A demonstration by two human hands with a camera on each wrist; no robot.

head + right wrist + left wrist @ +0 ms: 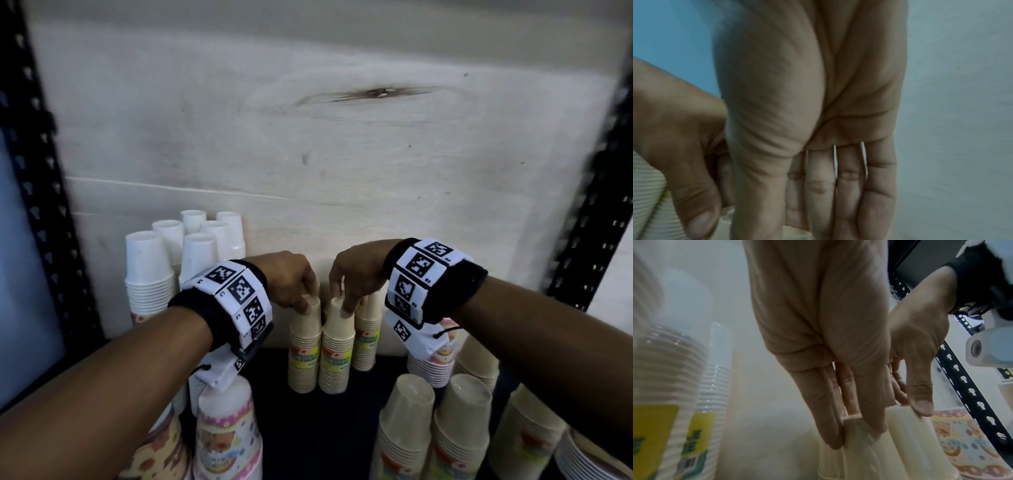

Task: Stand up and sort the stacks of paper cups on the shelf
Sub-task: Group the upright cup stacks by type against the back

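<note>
Two upright wrapped stacks of beige paper cups stand side by side near the back edge of the dark shelf. The left hand pinches the top of the left beige stack; the right hand pinches the top of the right beige stack. White paper cup stacks fill the shelf's back left corner.

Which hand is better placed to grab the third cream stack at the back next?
Right. The right hand is directly above that third cream stack; the left hand would probably have to cross over.
</note>
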